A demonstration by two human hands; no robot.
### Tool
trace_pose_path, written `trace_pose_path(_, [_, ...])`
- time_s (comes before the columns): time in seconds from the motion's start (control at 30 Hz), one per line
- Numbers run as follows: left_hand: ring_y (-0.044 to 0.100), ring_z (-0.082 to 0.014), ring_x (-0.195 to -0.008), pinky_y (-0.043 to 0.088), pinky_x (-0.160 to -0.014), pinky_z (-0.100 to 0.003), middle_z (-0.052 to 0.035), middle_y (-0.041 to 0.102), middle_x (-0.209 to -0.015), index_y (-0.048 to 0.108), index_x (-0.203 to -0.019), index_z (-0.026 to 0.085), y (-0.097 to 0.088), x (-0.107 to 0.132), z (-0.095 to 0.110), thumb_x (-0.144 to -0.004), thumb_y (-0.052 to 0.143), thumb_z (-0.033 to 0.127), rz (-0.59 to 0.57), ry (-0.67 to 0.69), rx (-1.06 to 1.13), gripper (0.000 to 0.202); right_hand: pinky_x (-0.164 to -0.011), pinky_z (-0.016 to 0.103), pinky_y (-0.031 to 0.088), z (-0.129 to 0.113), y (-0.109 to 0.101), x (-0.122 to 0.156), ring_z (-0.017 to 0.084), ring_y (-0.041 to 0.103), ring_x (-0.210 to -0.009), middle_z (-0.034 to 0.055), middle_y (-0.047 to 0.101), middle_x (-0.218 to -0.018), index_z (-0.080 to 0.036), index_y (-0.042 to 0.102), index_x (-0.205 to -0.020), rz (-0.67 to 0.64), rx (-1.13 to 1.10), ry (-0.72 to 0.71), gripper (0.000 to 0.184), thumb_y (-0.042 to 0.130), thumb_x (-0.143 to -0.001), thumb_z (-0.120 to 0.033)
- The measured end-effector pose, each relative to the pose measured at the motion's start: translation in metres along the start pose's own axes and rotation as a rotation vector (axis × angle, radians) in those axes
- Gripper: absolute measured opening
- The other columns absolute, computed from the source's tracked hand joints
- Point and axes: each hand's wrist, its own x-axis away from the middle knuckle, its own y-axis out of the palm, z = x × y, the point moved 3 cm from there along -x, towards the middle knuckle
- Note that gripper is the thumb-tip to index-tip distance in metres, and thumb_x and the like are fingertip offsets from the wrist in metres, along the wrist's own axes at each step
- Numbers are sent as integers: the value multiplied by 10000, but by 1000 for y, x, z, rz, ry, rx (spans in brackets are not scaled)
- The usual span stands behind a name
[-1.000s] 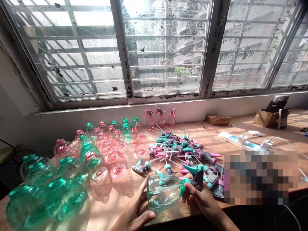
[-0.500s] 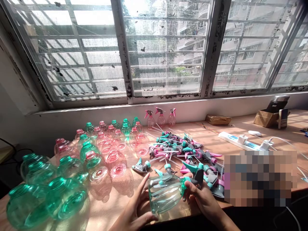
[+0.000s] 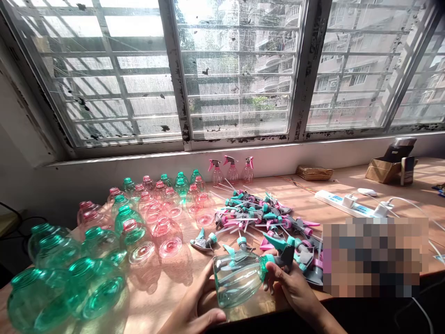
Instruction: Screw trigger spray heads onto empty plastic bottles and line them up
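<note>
A clear green spray bottle (image 3: 236, 280) lies on its side in the air at the table's front edge, its base to the left. My left hand (image 3: 200, 297) cups the base, the thumb below and the fingers partly hidden behind it. At the bottle's neck, my right hand (image 3: 287, 280) has thumb and fingers closed around the teal collar of the spray head (image 3: 278, 248), whose teal trigger points up and left. Just beyond lies a heap of loose trigger spray heads (image 3: 257, 211) in teal, pink and grey, with white tubes.
Several open green bottles (image 3: 93, 287) and pink bottles (image 3: 168, 236) stand in rows on the left of the wooden table. Three assembled pink spray bottles (image 3: 232, 171) are by the wall. A power strip (image 3: 342, 204), a brown packet (image 3: 314, 173) and a cardboard box (image 3: 380, 170) are on the right.
My left hand's fingers have shifted slightly around the bottle's base. The right hand keeps its grip at the collar, and the bottle has barely moved.
</note>
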Motion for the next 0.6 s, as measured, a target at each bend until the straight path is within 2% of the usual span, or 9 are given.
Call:
trace_pose_path(0.13, [377,-325,-1584,243,-1318,-541,32,497,-1672,369,-1589,546,-2,1,-1,-996,744,369,13,-20,0,723,-462,238,473,0,0,1,161,619,-449,-14,702,-551,-197,735,-986,18,1,11,481,895,-774,-597])
trace_pose_path(0.27, [387,-328,-1579,295,-1301,-520,6,504,-1670,352,-1610,509,-4,1,-3,-995,750,354,11,-17,-25,749,-468,233,475,-1,1,2,153,614,-451,-14,688,-538,-183,768,-966,18,15,15,490,888,-773,-617])
trace_pose_path(0.4, [406,-317,-1571,333,-1287,-500,21,512,-1665,367,-1600,518,-6,1,-4,-994,753,344,7,-2,-35,740,-460,232,471,-1,1,1,146,602,-447,-13,682,-548,-180,780,-956,33,18,13,503,891,-760,-629])
trace_pose_path(0.6, [365,-340,-1588,327,-1292,-514,25,461,-1700,364,-1614,481,-11,3,-9,-967,774,393,65,-5,-106,771,-466,261,484,-4,2,2,168,613,-452,-13,677,-553,-192,775,-972,37,51,8,521,881,-754,-654])
